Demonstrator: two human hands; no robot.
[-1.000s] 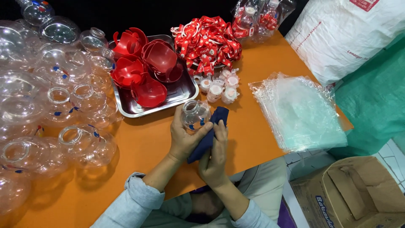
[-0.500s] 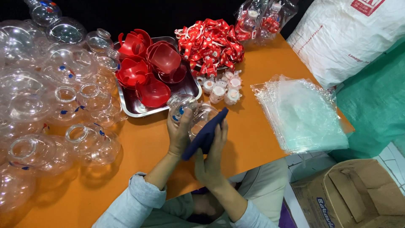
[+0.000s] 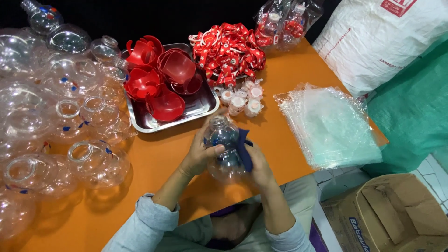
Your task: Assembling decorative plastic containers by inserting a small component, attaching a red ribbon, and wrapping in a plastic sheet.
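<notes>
Head view: the left hand (image 3: 198, 158) wraps its fingers around a clear bottle (image 3: 223, 149) above the desk's (image 3: 163, 163) near edge. The right hand (image 3: 259, 165) presses a dark blue cloth (image 3: 243, 149) against it, fingers closed on the cloth

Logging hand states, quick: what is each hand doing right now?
Left hand: closed around the clear bottle.
Right hand: pressing a dark blue cloth to the bottle.

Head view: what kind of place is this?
Likely a small assembly or packing bench: piled clear plastic bottles, a steel tray of red parts, stacked plastic bags, a cardboard box.
</notes>
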